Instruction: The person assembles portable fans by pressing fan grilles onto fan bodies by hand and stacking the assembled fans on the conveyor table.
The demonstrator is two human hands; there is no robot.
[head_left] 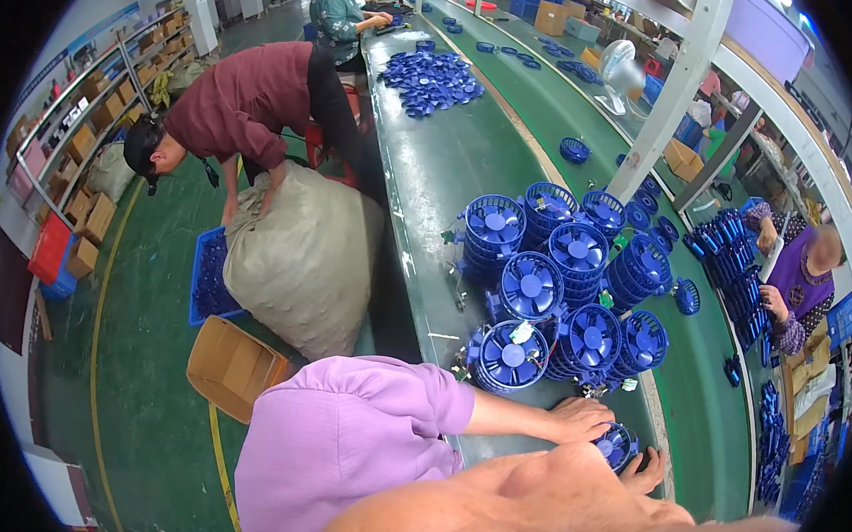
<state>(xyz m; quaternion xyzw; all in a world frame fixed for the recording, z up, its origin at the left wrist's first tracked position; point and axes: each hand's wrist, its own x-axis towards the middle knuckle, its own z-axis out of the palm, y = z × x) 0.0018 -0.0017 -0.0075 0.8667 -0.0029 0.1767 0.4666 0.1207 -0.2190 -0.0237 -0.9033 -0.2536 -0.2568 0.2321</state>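
My left hand [583, 421] reaches from a lilac sleeve to a small blue caged fan [616, 447] at the near edge of the bench. The fingers curl over the fan's left rim. On the other side, my right hand [644, 471] grips the fan's rim with thumb and fingers; its wrist and arm are hidden. The fan sits low on the bench, its blades facing up between the two hands. Just beyond my hands stand several stacks of like blue fans [591, 336], with loose wires and small white connectors [521, 333] among them.
A green conveyor belt [714, 412] runs along the right, carrying scattered fans. Farther up the bench lies a heap of blue blades [430, 84]. On the left, a co-worker [233, 105] bends over a large sack [298, 251] beside a blue crate [212, 280] and a cardboard box [234, 364].
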